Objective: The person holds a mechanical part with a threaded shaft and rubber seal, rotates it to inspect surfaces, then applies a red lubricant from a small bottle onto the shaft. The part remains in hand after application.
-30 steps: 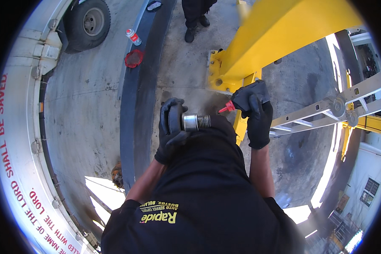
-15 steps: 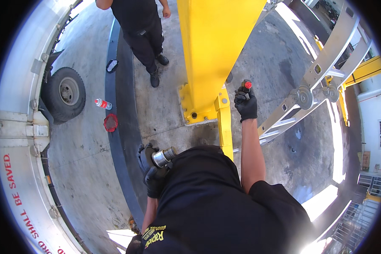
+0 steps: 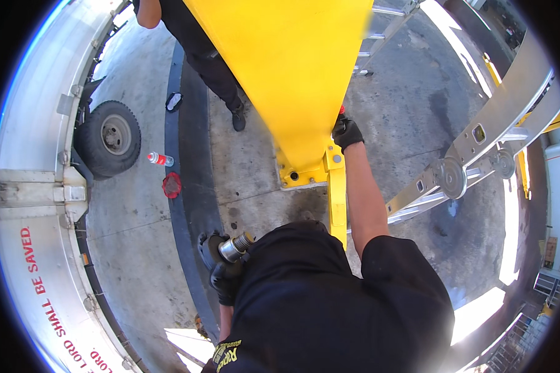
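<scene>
In a black glove, my left hand (image 3: 226, 278) is closed around a round dark disc with a thick threaded metal stem (image 3: 234, 248), held low beside my torso. The stem tilts up to the right. My right hand (image 3: 349, 134), gloved too, reaches forward on an outstretched arm to the right side of the yellow steel post (image 3: 286, 68). Its fingers are curled around a small dark object with a red end (image 3: 341, 109). The post hides part of that object and some fingers.
A yellow arm (image 3: 337, 202) joins the post's bolted base. An aluminium ladder (image 3: 472, 146) leans at right. Another person (image 3: 213, 78) stands beyond the post. At left are a truck wheel (image 3: 113, 135), a red-and-white can (image 3: 160, 159), a red cloth (image 3: 172, 186) and a dark floor strip (image 3: 196, 161).
My right hand has moved left and forward to the post's side, so the red-ended object is now partly hidden. My left hand keeps the threaded piece beside my torso. The view has shifted.
</scene>
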{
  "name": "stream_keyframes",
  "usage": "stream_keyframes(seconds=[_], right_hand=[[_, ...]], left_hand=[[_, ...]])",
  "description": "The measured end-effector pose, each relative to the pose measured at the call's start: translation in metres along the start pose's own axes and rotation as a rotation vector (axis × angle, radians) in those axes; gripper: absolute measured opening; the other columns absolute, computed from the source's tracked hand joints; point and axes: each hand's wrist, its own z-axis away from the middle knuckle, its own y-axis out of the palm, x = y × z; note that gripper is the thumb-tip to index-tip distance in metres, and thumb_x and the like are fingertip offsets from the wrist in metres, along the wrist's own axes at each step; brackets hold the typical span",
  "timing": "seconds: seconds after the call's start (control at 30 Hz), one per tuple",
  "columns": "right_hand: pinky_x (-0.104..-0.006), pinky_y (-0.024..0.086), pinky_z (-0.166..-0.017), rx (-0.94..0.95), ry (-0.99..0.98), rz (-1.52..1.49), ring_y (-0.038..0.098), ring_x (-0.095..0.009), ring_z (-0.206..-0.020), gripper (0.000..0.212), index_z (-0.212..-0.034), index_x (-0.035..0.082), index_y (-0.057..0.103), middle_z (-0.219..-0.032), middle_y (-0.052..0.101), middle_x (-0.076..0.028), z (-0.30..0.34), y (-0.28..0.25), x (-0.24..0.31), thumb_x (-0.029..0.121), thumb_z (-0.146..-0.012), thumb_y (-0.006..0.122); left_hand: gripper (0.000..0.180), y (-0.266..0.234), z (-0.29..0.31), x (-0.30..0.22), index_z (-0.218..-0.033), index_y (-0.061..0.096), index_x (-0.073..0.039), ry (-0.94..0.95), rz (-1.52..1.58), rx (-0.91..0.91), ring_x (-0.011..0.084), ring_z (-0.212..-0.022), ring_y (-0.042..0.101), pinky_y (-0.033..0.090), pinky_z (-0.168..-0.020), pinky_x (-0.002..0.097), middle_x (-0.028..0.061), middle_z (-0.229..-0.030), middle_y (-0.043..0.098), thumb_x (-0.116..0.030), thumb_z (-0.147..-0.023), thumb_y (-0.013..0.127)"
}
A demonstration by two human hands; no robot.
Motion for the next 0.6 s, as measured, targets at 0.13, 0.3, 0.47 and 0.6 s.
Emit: stream_keyframes(seconds=[0.13, 0.3, 0.47, 0.6], right_hand=[[-0.0206, 0.045, -0.041, 0.092, 0.291, -0.505, 0.054, -0.006, -0.048, 0.028, -0.095, 0.014, 0.065, -0.068, 0.060, 0.006, -0.014, 0.000, 0.012, 0.018, -0.114, 0.044], [-0.0206, 0.042, -0.044, 0.272, 0.337, -0.643, 0.052, -0.008, -0.056, 0.031, -0.132, 0.004, 0.065, -0.087, 0.065, 0.001, -0.025, -0.031, 0.030, 0.026, -0.113, 0.052], [-0.0266, 0.041, -0.049, -0.260, -0.001, -0.032, 0.053, -0.011, -0.058, 0.050, -0.148, 0.013, 0.059, -0.084, 0.065, -0.006, 0.042, -0.014, 0.007, 0.047, -0.113, 0.055], [-0.0278, 0.041, -0.054, -0.403, -0.208, 0.322, 0.051, -0.011, -0.059, 0.055, -0.132, -0.001, 0.069, -0.083, 0.065, -0.008, 0.141, 0.008, -0.026, 0.047, -0.110, 0.056]], left_hand=[[0.096, 0.000, -0.001, 0.008, -0.167, 0.041, -0.005, -0.036, -0.020, -0.068, 0.0348, -0.138, 0.059, 0.046, -0.120, 0.0566, 0.0149, -0.154, 0.057, -0.038, -0.083, 0.074], [0.090, 0.020, -0.024, 0.013, -0.163, 0.045, 0.000, -0.053, -0.040, 0.108, 0.0330, -0.142, 0.059, 0.045, -0.124, 0.0493, 0.0177, -0.156, 0.058, -0.037, -0.086, 0.071], [0.090, 0.036, -0.017, 0.010, -0.161, 0.045, -0.003, -0.013, -0.057, 0.082, 0.0326, -0.140, 0.059, 0.044, -0.123, 0.0475, 0.0167, -0.152, 0.058, -0.040, -0.084, 0.073], [0.070, 0.013, -0.015, 0.011, -0.145, 0.060, 0.000, 0.203, -0.858, -0.027, 0.0379, -0.136, 0.060, 0.045, -0.120, 0.0489, 0.0195, -0.139, 0.066, -0.025, -0.082, 0.078]])
